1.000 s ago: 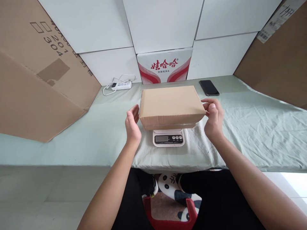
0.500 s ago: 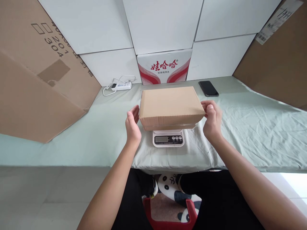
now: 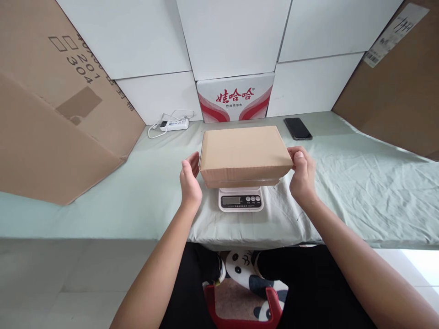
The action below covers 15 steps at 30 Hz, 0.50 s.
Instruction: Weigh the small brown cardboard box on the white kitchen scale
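A closed brown cardboard box [image 3: 245, 148] sits over a small white kitchen scale [image 3: 241, 205], hiding the weighing platform. The scale's display and several buttons show at its front. Along the box's left side is my left hand [image 3: 190, 179], thumb up and fingers reaching behind the edge against the cardboard. My right hand [image 3: 302, 176] is at the right front corner, its fingers bent against that side and its thumb near the top edge. The fingertips of both hands are partly hidden by the box.
A phone [image 3: 297, 128] lies behind to the right, and a white power strip with a cable [image 3: 174, 124] behind to the left. A red-and-white carton [image 3: 235, 98] stands at the back. Large cardboard boxes flank the cloth-covered table [image 3: 154, 183], left [image 3: 68, 151] and right [image 3: 401, 91].
My right hand has shifted very slightly inward at the box's corner. The box stays over the scale, and my left hand keeps its place at the left side.
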Motion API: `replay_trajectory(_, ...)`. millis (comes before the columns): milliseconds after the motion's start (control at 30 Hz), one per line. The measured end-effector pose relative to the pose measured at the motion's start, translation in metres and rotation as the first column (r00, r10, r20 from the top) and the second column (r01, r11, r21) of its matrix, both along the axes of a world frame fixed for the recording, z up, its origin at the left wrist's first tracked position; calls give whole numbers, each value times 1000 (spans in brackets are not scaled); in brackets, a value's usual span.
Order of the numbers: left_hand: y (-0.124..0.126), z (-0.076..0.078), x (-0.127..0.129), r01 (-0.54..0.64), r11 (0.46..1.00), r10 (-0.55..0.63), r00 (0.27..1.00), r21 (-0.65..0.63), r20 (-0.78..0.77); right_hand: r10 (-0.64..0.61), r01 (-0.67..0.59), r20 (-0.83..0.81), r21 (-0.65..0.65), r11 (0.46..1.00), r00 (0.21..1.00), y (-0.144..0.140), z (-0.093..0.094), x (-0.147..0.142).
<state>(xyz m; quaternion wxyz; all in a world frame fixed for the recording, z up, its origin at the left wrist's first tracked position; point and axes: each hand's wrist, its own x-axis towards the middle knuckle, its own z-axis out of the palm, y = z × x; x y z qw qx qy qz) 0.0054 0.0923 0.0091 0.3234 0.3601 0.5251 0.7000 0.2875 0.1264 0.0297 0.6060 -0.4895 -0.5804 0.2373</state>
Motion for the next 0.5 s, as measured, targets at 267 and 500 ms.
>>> replay_trajectory(267,0,1,1,19,1000,-19,1000,-6,-6,0,0,7,-25,1000,1000,-1,3,-1)
replay_trajectory(500,0,1,3,37,999,-37,999,-1,-11,11,-11,0,-42,999,1000,-3,2,-2)
